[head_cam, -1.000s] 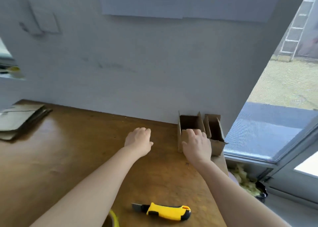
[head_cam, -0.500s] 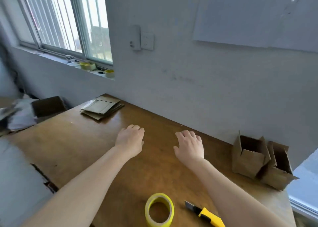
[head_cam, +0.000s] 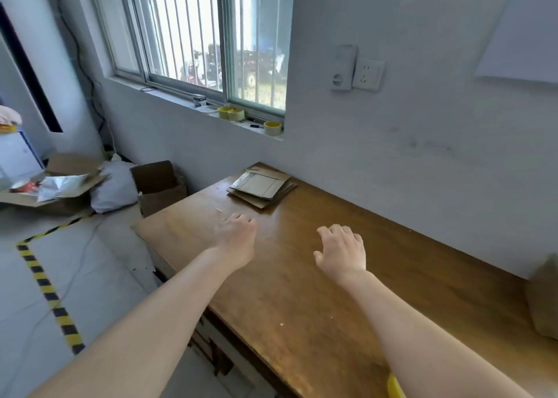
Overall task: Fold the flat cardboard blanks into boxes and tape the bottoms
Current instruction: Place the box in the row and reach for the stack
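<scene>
A stack of flat cardboard blanks (head_cam: 262, 186) lies at the far left corner of the brown wooden table (head_cam: 302, 292), against the wall. My left hand (head_cam: 237, 240) hovers over the table just in front of the stack, fingers loosely curled, holding nothing. My right hand (head_cam: 341, 249) is out over the middle of the table, fingers relaxed and spread, also empty. A folded box (head_cam: 543, 298) shows partly at the right edge. A sliver of the yellow tape roll (head_cam: 394, 387) peeks out under my right forearm.
Several tape rolls (head_cam: 232, 113) sit on the window sill. Open cardboard boxes (head_cam: 157, 183) and bags crowd the floor to the left of the table. Yellow-black floor tape (head_cam: 48, 292) runs along the grey floor. A wall socket (head_cam: 367, 74) is above the table.
The view has swung left from the folded boxes to the stack of blanks. My right hand has let go of the box, and both hands have moved left toward the stack.
</scene>
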{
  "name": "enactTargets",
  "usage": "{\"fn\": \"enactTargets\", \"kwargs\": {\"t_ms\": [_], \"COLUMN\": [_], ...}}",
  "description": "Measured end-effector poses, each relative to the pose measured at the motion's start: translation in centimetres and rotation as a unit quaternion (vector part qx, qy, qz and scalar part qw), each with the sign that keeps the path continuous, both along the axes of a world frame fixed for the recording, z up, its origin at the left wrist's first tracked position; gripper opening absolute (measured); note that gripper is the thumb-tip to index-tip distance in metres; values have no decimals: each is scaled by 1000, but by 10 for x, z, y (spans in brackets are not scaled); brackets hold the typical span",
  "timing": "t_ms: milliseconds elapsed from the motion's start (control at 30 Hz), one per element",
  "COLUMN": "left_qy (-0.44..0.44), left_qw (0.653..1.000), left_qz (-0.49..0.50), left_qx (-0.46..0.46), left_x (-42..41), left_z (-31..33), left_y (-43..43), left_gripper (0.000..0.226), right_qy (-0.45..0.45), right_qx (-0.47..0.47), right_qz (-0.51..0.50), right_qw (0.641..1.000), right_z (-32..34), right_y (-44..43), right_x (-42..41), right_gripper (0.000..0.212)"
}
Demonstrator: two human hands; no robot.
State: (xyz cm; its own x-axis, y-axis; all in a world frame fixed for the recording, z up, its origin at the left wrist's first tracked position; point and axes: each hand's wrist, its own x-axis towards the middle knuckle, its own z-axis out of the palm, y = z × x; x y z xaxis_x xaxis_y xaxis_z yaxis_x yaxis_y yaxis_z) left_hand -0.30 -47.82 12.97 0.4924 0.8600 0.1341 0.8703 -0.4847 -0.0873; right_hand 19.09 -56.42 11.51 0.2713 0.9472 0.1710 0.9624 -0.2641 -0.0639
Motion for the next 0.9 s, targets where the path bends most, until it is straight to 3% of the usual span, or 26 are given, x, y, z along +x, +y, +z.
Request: {"fn": "enactTargets", "kwargs": {"t_ms": [333, 900], "left_qy": [-13, 10], "left_qw": [999, 991], "left_qz": [5, -13], "left_qx": [-33, -133], "left_x": [-58, -40], "left_z": [-25, -89], "left_y": [89, 304], "left_gripper": [27, 30], "right_qy": [-4, 42], "right_qx": [-31, -88], "right_qz": [8, -59], "right_qw": [999, 993], "right_z": [-19, -81], "right_y": [101, 305], "right_x": [-58, -50], "right_gripper": [39, 36]}}
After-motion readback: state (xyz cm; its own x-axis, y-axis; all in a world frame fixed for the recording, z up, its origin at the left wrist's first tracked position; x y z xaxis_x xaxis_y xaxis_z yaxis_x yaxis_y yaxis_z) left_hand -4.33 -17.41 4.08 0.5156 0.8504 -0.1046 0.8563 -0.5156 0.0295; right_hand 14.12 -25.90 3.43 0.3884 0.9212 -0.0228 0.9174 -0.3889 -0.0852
